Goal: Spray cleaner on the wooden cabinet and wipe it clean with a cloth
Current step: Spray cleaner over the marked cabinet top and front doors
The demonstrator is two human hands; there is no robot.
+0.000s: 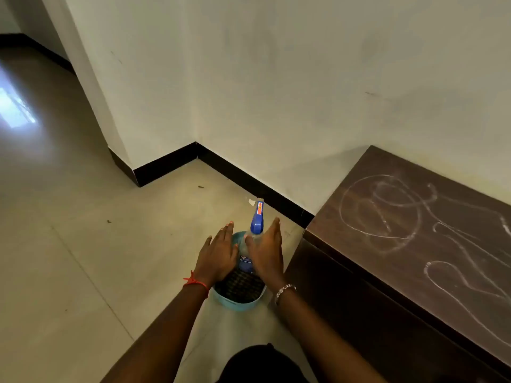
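Observation:
A clear spray bottle [256, 222] with a blue trigger head stands upright in a light blue basket [237, 304] on the floor. My left hand [218, 252] hovers flat over the basket's left side, fingers apart. On the bottle's right, my right hand [266, 251] is also spread flat, with its thumb at the bottle's neck. Neither hand grips anything. The dark wooden cabinet [414, 236] stands low at the right, its top covered with white scribbled marks. A dark checked item lies in the basket [239, 286]; whether it is a cloth I cannot tell.
A cream wall with a black skirting [249, 181] runs behind the basket and cabinet. A wall corner [132, 167] juts out at the left. Glossy beige floor tiles [83, 244] stretch to the left, with small specks of debris.

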